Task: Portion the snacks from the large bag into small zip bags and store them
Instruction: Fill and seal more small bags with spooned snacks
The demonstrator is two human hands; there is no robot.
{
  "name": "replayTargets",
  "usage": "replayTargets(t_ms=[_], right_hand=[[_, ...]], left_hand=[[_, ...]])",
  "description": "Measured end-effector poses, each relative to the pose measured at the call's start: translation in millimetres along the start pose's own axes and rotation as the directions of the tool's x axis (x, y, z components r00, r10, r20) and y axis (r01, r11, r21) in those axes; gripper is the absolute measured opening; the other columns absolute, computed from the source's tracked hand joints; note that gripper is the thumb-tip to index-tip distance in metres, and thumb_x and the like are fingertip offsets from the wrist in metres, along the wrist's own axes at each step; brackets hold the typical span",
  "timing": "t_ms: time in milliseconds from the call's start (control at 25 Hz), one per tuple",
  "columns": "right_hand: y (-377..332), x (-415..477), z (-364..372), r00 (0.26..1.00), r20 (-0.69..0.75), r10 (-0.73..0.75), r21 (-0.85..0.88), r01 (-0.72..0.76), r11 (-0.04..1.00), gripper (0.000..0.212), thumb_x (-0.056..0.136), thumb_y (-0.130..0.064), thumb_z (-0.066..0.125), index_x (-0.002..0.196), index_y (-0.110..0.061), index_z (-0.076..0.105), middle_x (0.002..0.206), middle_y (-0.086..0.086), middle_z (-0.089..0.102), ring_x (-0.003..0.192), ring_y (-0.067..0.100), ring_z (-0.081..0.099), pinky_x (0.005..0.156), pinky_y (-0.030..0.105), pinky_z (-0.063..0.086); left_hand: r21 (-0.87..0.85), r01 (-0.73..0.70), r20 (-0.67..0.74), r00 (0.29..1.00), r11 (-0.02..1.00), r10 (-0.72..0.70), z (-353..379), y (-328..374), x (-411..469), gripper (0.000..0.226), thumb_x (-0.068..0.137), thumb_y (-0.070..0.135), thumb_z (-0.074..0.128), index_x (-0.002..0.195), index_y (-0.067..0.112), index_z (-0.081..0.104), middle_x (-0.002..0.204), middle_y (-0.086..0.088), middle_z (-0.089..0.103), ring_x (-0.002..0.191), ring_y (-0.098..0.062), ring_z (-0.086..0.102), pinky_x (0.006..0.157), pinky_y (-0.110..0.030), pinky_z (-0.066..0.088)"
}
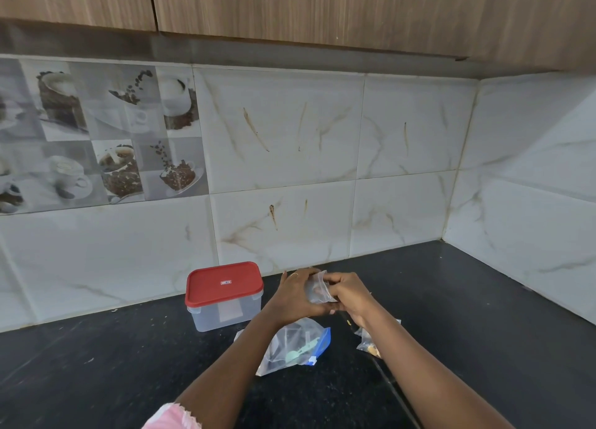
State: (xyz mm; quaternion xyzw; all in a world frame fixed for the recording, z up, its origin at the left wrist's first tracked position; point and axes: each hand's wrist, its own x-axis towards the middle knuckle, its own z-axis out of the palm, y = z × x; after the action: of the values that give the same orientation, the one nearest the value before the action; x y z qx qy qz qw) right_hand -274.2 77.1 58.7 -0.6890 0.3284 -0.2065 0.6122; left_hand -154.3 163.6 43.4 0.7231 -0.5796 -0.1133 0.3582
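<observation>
Small zip bag [317,288]: thin clear plastic, crinkly. Large zip bag [290,348]: clear plastic w/ blue plastic zip strip. Container [225,316]: translucent plastic, red lid [224,283] smooth plastic. Countertop [451,316]: black speckled stone, polished. Wall tiles [283,132]: glossy marble-look. Cabinets [322,6]: wood-grain, matt. Sleeve [171,417]: pink cloth.

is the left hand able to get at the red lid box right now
Probably yes: the box stands just left of the left hand with nothing between, though that hand grips the small bag.
</observation>
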Motion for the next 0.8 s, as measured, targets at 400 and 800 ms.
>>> replayTargets(t_ms=[400,800], right_hand=[[42.5,0.9,-13.4,0.969,-0.22,0.113,-0.294,-0.176,0.939,0.025,0.084,0.001,0.05,0.067,-0.008,0.066,0.066,0.003,0.061,0.059,0.012,0.054,0.057,0.018,0.045],[71.6,-6.2,6.4,0.963,-0.266,-0.038,-0.411,-0.077,0.909,0.019,0.081,-0.006,0.058,0.077,-0.015,0.073,0.08,0.0,0.069,0.081,0.015,0.063,0.075,0.028,0.048]], left_hand=[[0.277,0.192,0.016,0.979,0.941,-0.204,17.2,-14.9,2.6,0.069,0.073,0.044,0.07,0.132,0.019,0.042,0.132,0.0,0.052,0.121,-0.021,0.049,0.112,-0.05,0.027],[0.596,0.202,0.114,0.937,0.777,-0.331,39.9,6.0,-12.1,0.064,0.081,0.04,0.064,0.133,0.016,0.035,0.124,-0.007,0.058,0.123,-0.028,0.05,0.11,-0.068,-0.002]])
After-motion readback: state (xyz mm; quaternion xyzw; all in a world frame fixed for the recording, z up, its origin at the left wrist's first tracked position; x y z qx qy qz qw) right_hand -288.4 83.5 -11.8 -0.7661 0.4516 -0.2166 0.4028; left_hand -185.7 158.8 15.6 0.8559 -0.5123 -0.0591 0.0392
